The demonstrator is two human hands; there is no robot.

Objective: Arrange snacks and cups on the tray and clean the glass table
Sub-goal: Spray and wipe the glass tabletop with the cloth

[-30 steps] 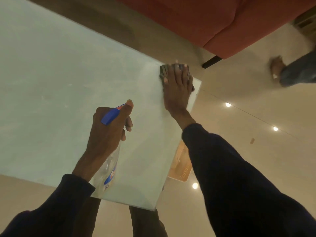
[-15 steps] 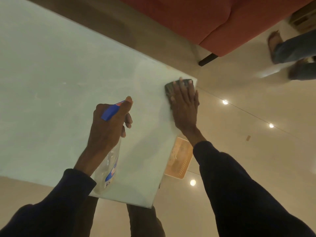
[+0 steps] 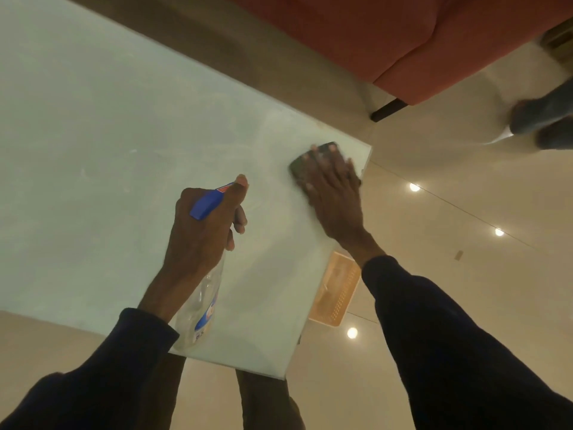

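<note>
Right hand [image 3: 333,193] slid the cloth [image 3: 298,168] toward the left hand [image 3: 201,231], fingers [image 3: 322,161] flat on it. That hand gripped the spray bottle [image 3: 201,308]

A: anyone catch the brand on that spray bottle [image 3: 198,308]?
B: nope. Standing right here, and its blue-and-white label [image 3: 205,319] is a blur, maybe a few letters. Nothing readable.

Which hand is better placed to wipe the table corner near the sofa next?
The right hand: it presses the dark cloth flat on the glass table, beside that corner. The left hand is busy gripping the spray bottle.
</note>
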